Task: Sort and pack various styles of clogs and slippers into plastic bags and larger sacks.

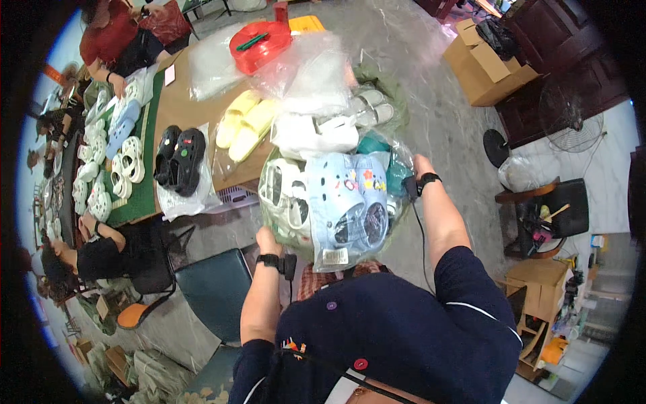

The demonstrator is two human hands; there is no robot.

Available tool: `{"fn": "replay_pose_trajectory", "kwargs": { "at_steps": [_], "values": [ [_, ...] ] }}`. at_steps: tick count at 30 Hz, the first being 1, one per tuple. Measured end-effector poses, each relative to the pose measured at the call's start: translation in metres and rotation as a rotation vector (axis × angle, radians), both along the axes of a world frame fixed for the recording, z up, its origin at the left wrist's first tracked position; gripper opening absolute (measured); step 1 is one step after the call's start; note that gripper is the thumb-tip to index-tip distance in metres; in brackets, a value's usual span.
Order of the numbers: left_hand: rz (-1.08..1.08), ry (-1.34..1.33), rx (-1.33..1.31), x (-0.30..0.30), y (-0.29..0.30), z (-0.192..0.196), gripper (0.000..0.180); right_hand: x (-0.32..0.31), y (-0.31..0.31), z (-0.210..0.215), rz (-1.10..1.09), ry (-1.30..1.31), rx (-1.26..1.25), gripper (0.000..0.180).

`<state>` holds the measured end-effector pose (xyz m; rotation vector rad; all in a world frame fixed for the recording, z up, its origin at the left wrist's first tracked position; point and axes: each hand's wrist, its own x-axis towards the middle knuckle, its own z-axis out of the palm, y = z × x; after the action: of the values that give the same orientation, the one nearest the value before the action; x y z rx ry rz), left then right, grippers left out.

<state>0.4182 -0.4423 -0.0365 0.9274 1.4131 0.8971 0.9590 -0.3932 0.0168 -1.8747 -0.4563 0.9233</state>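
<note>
In front of my body is a green sack (269, 217) heaped with shoes in clear plastic bags. On top lies a bagged pair of light blue clogs (331, 188) with coloured charms. White clogs (291, 195) are on its left, a teal bagged pair (397, 165) on its right, and white (306, 138) and grey-white footwear (371, 108) at the far side. My left hand (266, 238) is against the sack's near left side, and my right hand (422, 165) is beside the teal pair. The load hides the fingers of both hands.
A table (178, 101) to the left bears black clogs (180, 161), yellow slides (245, 124), a red tape roll (261, 47) and white clogs (128, 165). Other people sit along it. A dark chair (212, 289) stands at near left; a carton (484, 67) and a fan (572, 118) are right.
</note>
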Motion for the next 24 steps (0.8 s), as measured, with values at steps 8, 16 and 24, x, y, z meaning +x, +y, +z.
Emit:
{"fn": "replay_pose_trajectory", "kwargs": {
  "at_steps": [8,16,24],
  "values": [
    [0.318,0.074,-0.422,0.003,-0.014,0.032,0.054,-0.031,0.027,-0.029,0.5,-0.553,-0.165,0.031],
    [0.508,0.253,-0.074,0.035,-0.048,0.029,0.053,-0.036,0.056,-0.045,0.322,0.196,-0.188,0.051],
    [0.819,-0.03,-0.113,0.082,-0.06,0.08,0.037,0.012,0.059,-0.067,0.669,0.266,-0.116,0.019]
  ]
}}
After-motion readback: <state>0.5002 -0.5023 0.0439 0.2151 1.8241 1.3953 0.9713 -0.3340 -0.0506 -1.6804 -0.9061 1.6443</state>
